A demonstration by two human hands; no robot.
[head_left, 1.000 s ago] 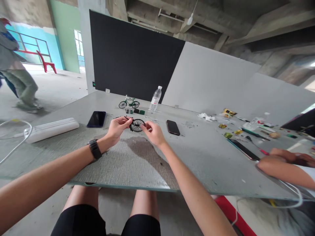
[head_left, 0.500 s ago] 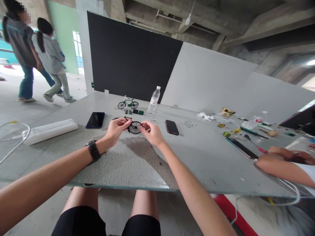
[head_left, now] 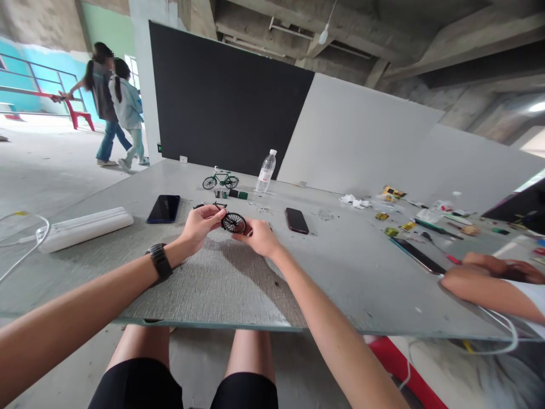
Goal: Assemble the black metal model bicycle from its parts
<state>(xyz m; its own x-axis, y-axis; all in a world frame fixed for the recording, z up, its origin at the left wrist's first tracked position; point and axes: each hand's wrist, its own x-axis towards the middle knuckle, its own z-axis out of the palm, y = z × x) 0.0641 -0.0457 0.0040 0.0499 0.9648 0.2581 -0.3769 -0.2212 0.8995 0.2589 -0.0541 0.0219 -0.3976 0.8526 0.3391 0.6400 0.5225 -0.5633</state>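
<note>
Toward twelve o'clock, a black panel [head_left: 230, 102] meets a pale grey partition [head_left: 357, 136] behind the grey table [head_left: 340, 272]. At ten o'clock, a red chair [head_left: 80, 116] stands on the concrete floor [head_left: 38, 147]; a bulb [head_left: 323, 35] hangs near one o'clock.

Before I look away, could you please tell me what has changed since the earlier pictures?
The right hand has shifted lower around the black wheel. Behind, two walkers have moved rightward. The left hand keeps its hold; the green bicycle, bottle, blue phone and black phone stayed put.
</note>
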